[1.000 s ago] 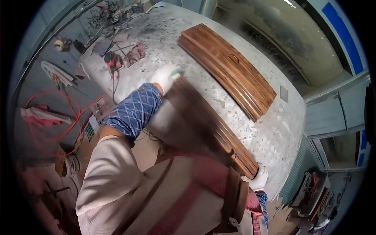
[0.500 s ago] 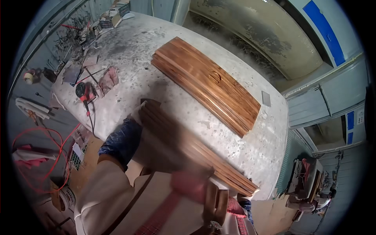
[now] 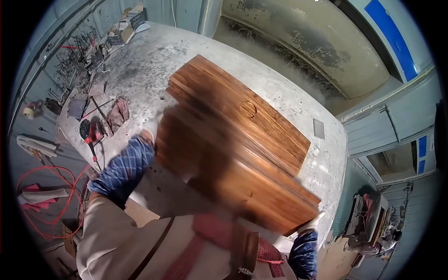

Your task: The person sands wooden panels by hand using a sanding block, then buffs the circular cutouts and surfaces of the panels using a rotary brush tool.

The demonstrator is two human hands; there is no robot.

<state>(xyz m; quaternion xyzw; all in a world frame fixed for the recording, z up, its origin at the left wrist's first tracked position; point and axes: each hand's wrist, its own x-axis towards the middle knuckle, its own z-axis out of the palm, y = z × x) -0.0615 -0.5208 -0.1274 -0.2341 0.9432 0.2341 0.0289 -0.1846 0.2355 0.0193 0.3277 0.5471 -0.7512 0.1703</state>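
Note:
A brown wooden panel [image 3: 270, 196] with stepped, moulded edges spans the space in front of me. My left hand [image 3: 150, 128], in a white glove below a blue checked sleeve cover, holds its left end. At the opposite end, my right hand [image 3: 311, 223], also white-gloved, grips the near right corner. Most of the fingers are hidden or blurred. Beyond it lies a second wooden panel [image 3: 275, 123], with a round carved mark on its face. The held panel's far edge runs close along this one; whether they touch I cannot tell. A dark shadow crosses both.
Both panels are over a stained pale worktable [image 3: 186, 44]. A red and black power tool [image 3: 88, 130] and a crumpled cloth [image 3: 118, 114] are on its left, a grey rectangular pad [image 3: 318, 128] on its right. A red hose [image 3: 72, 186] loops beside the table.
The near panel, seen edge-on before, has tilted so its broad face shows, and sits closer to the far panel. Both hands have moved with it; the right one has come into clearer view.

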